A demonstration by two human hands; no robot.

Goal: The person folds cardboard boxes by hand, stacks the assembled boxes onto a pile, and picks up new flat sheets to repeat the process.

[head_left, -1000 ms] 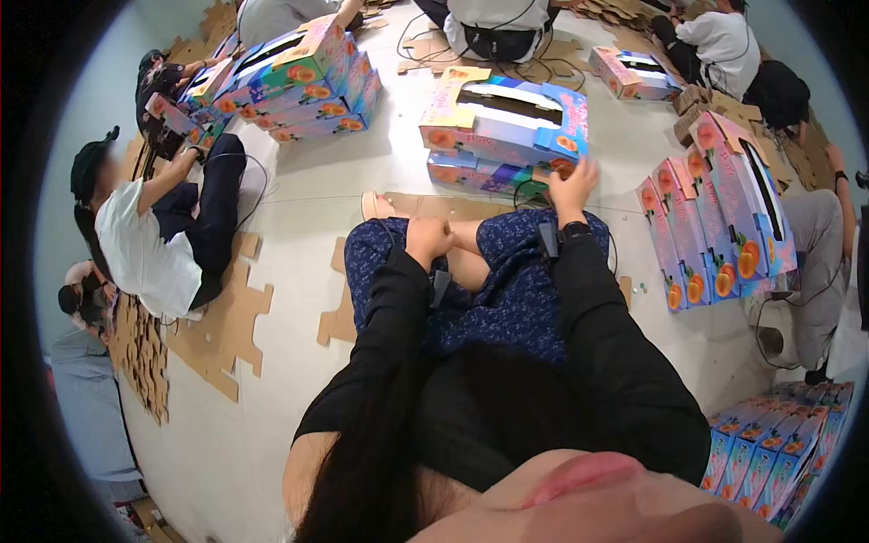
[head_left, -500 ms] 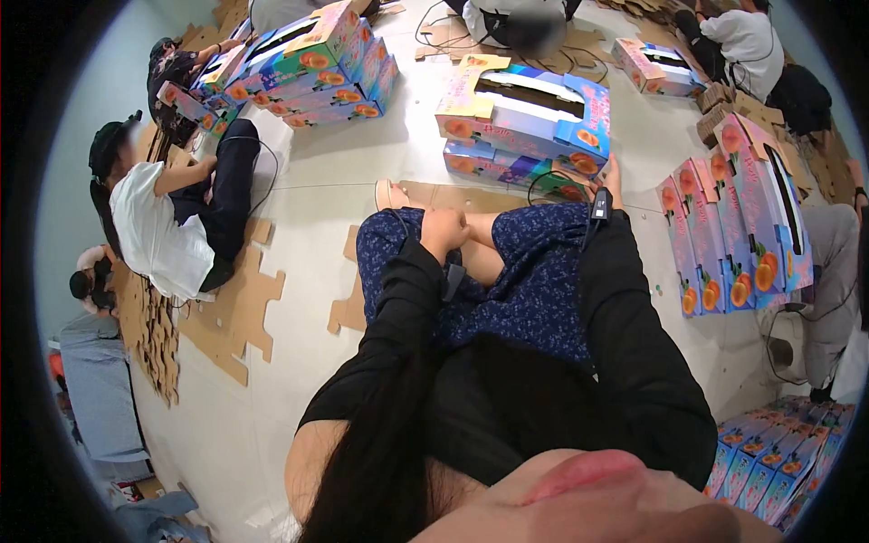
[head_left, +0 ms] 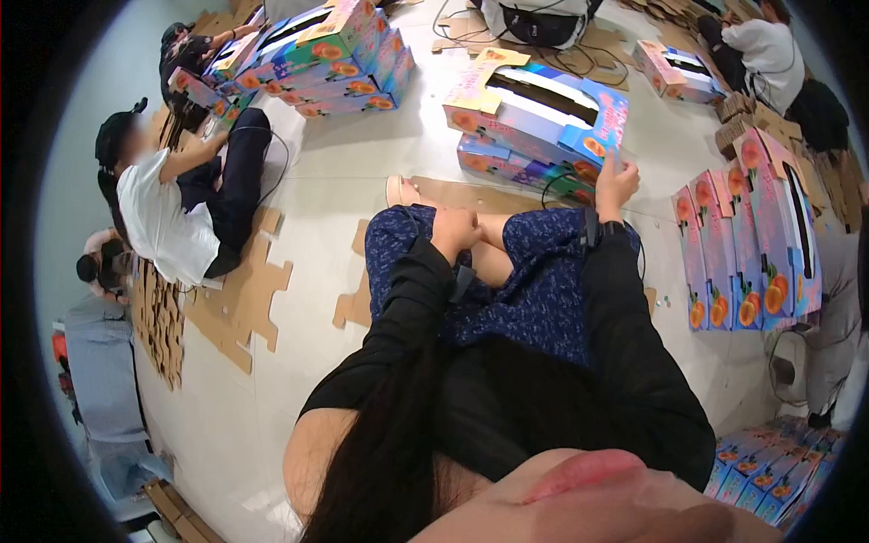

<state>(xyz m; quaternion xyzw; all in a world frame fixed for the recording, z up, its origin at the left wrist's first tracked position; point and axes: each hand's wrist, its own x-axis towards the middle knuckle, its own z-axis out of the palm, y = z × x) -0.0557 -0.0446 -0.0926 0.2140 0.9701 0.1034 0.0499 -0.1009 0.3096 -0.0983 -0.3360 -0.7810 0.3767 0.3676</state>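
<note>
In front of my crossed legs, a printed fruit carton point(head_left: 543, 118) with a long slot in its top rests on a second carton point(head_left: 507, 165). My right hand point(head_left: 617, 188) is at the near right corner of the upper carton, its fingers raised and bent beside the blue end; whether they grip the edge is unclear. My left hand point(head_left: 456, 228) rests on my knee over the dark blue patterned cloth, its fingers curled, with nothing visible in it. Both wrists wear dark bands.
Stacked cartons point(head_left: 335, 68) stand at the upper left, and a row of upright cartons point(head_left: 747, 235) on the right. Flat cardboard point(head_left: 240, 299) lies on the floor at left. A seated person point(head_left: 176, 204) is nearby, with a backpack point(head_left: 539, 23) and cables ahead.
My right hand has risen slightly at the carton's corner and its fingers show more. The whole view has shifted a little. My left hand stays on my knee.
</note>
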